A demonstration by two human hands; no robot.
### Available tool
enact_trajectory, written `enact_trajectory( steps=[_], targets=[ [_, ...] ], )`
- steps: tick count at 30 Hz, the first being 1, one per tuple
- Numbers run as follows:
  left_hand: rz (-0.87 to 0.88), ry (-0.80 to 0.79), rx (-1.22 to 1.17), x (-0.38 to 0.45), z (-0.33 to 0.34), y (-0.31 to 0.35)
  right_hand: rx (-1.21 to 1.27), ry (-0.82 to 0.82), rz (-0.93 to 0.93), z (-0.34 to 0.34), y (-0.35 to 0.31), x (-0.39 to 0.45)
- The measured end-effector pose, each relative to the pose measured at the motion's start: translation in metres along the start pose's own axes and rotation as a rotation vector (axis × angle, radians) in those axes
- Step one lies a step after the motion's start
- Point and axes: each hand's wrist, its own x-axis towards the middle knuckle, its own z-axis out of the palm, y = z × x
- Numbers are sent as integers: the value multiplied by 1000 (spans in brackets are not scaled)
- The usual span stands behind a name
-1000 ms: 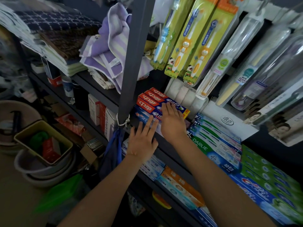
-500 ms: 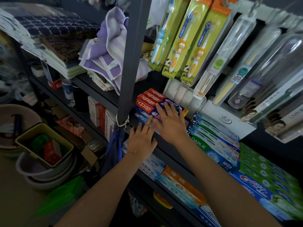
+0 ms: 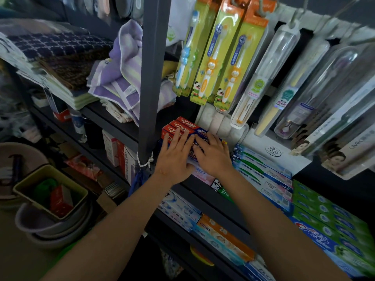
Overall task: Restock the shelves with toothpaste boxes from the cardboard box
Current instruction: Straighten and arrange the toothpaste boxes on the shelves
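Observation:
A stack of red and blue toothpaste boxes [image 3: 183,123] lies on the dark middle shelf [image 3: 200,189], just right of the grey upright post. My left hand [image 3: 174,157] lies flat on the stack's front part, fingers straight and spread. Beside it, my right hand [image 3: 213,155] rests flat on the same boxes with fingers pointing left. Neither hand grips anything. White and green toothpaste boxes [image 3: 261,169] fill the shelf to the right. The cardboard box is out of view.
Packaged toothbrushes [image 3: 211,63] hang above the stack. A grey post [image 3: 153,78] stands at its left, with folded towels [image 3: 121,78] beyond. Green boxes [image 3: 332,216] and a lower shelf of boxes [image 3: 221,238] sit at right. Stacked basins [image 3: 50,226] stand on the floor.
My left hand has moved up from the shelf edge onto the red and blue boxes. My right hand has turned its fingers leftward, close to the left hand.

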Motion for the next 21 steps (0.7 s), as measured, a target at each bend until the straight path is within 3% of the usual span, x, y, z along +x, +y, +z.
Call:
enact_trajectory(
  steps=[5,12,17,21],
  targets=[
    [-14,-5,-68,8,-2,-1,0,-39,-30,-5,7,4],
    [-17,20,-61,7,3,1,76,56,-48,-12,12,9],
    [-8,-14,-36,8,-1,-1,60,-79,3,-13,11,26],
    [-223,37,-39,-7,-4,14,80,-89,10,-16,7,35]
  ],
)
